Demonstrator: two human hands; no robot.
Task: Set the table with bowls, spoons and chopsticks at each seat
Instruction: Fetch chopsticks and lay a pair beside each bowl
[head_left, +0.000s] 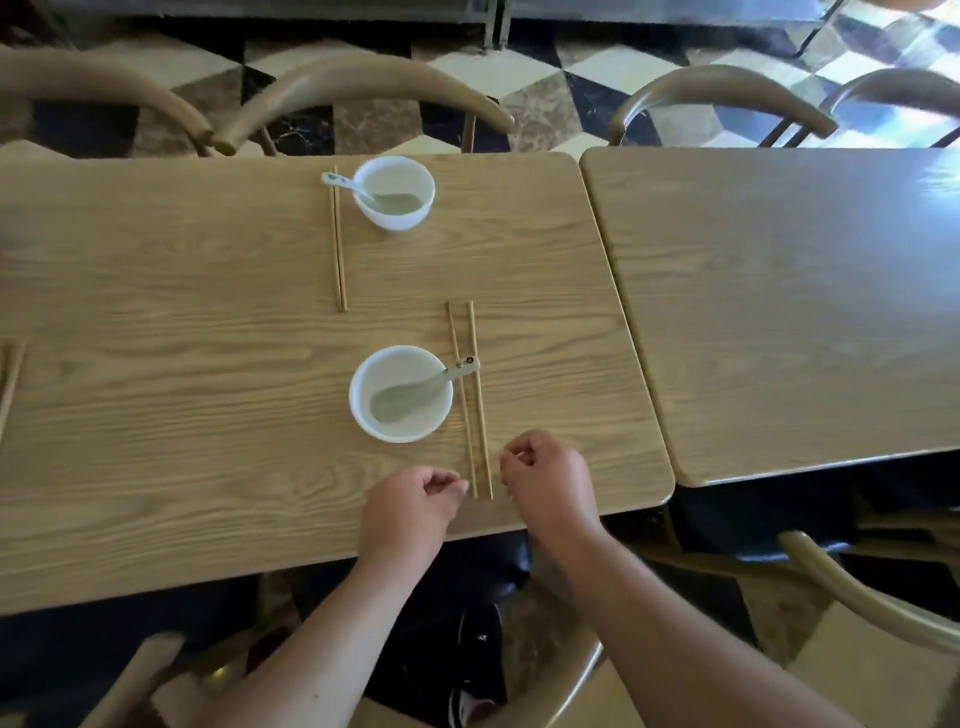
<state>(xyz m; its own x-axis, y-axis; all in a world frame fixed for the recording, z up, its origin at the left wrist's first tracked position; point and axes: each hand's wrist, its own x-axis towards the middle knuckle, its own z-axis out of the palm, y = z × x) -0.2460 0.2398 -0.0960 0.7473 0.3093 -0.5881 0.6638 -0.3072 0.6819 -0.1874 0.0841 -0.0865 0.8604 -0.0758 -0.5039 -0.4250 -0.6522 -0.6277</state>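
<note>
A white bowl with a pale spoon in it stands near the table's front edge. Just right of it lie two wooden chopsticks, slightly apart, pointing away from me. My left hand rests curled to the left of their near ends, fingertips almost touching them. My right hand sits curled to their right, holding nothing. At the far side stands a second white bowl with a spoon, and a pair of chopsticks to its left.
The wooden table abuts a second table on the right. Curved wooden chairs line the far side, and chairs stand near me. Another chopstick pair shows at the left edge.
</note>
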